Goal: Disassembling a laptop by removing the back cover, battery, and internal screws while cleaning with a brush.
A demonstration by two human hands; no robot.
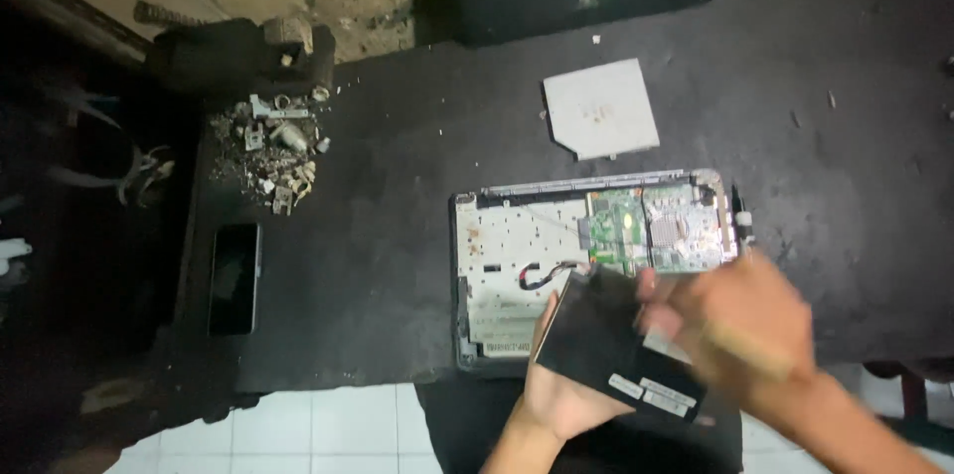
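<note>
Near the bottom edge of the head view, the left hand (pixel 556 385) comes up from below with its palm under a flat black rectangular part (pixel 616 345), fingers curled around the lower left edge so the piece is propped at a tilt above the near side of the laptop base (pixel 517 265). Held this way, its labelled face is turned up toward the camera. The right hand (pixel 735 320) is blurred by motion; it lies over the right end of the black part, with something pale and narrow showing across it, and I cannot tell whether its fingers are pinched or spread. The black part sits between both hands, just above the base's front right corner, partly covering it.

On the dark tabletop (pixel 397 186), the laptop base lies flat with its cover off, which leaves a green circuit board (pixel 616 226) and a silvery metal plate (pixel 686 231) exposed at the far right, and a red and black wire (pixel 547 273) looping over the pale inner tray. A thin grey square drive (pixel 601 106) lies apart, beyond the base, out of the working area. Well to the left, a heap of small metal scraps and screws (pixel 278 151) sits beside a dark phone (pixel 235 277) lying face up. White floor tiles (pixel 318 429) show below the tabletop edge.
</note>
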